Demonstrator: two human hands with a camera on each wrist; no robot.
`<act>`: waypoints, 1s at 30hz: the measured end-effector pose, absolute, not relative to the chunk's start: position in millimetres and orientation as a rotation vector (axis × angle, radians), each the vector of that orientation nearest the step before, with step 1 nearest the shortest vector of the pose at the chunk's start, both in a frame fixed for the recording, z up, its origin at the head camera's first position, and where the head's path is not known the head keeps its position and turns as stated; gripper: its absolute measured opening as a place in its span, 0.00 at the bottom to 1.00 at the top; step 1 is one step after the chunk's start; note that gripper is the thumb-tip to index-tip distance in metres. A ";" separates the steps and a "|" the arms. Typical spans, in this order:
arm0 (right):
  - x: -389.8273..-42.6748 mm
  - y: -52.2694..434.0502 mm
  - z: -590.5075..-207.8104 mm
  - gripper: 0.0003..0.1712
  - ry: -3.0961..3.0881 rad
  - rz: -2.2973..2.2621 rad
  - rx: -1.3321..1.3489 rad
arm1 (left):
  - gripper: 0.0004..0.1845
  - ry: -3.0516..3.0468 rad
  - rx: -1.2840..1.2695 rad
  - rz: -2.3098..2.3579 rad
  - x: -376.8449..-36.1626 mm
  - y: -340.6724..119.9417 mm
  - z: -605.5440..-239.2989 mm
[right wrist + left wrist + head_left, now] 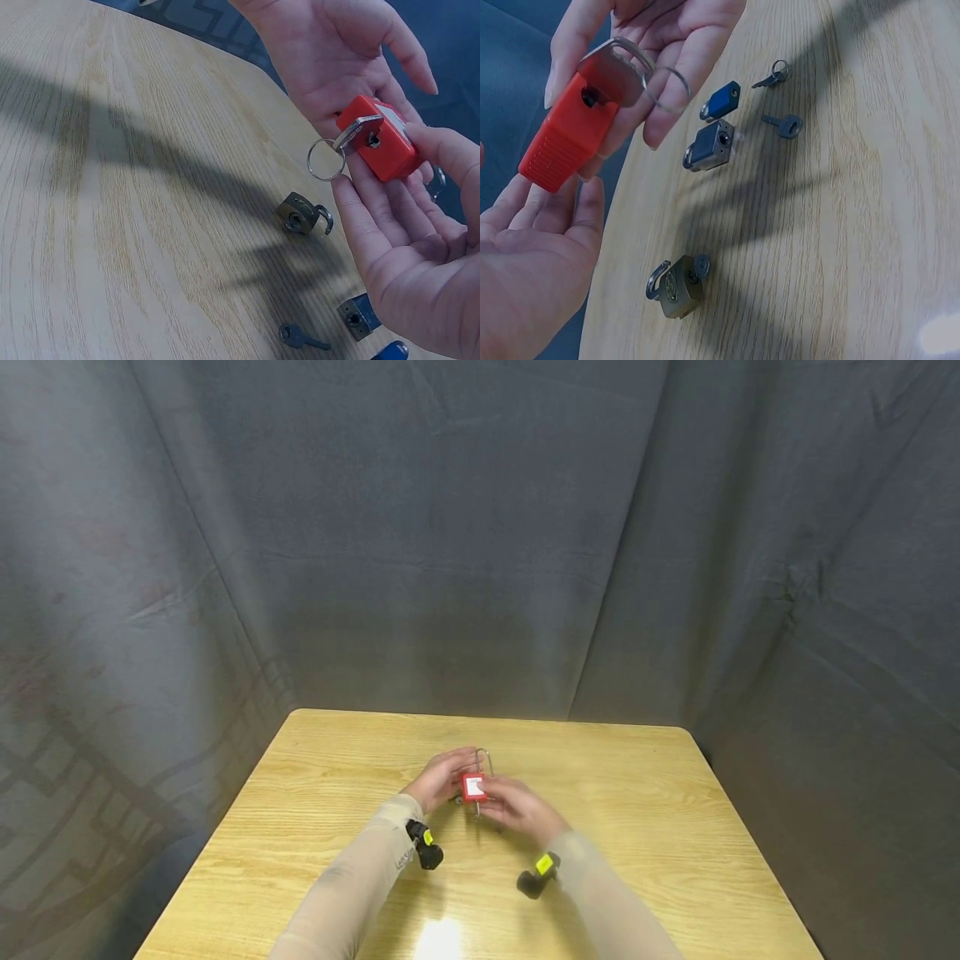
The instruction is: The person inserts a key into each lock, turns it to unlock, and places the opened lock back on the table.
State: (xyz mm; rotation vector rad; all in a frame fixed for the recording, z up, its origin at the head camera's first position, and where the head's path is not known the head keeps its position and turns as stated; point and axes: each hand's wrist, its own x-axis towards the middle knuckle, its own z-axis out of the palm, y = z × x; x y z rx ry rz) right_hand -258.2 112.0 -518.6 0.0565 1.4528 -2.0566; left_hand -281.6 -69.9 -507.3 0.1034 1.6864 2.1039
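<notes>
A red padlock (473,787) with a white label is held upright above the table, its metal shackle (483,760) pointing away from me. My right hand (521,810) pinches it, thumb on the label and fingers beneath. A key (358,132) with a split ring (326,160) sits in the keyhole. Behind the padlock is my left hand (441,779), palm open in the right wrist view; its fingers (551,202) reach close to the body, and contact is unclear. In the left wrist view the shackle is hidden.
On the wooden table (315,827) beneath lie a brass padlock (681,289) with a key in it, a dark silver padlock (709,146) and a small blue padlock (721,101). A loose key (784,126) and a ringed key set (772,75) lie alongside. Grey curtains (450,568) surround the table.
</notes>
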 end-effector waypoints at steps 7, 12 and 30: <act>-257.2 113.1 -519.8 0.34 1.450 -2.065 0.063 | 0.29 1.684 0.141 2.100 -281.4 -77.4 -512.7; -256.2 115.0 -519.2 0.35 1.441 -2.081 0.047 | 0.30 1.640 0.160 2.133 -277.8 -87.2 -517.9; -255.2 118.7 -521.1 0.41 1.469 -2.077 0.088 | 0.25 1.936 -0.256 1.939 -272.1 -134.2 -531.9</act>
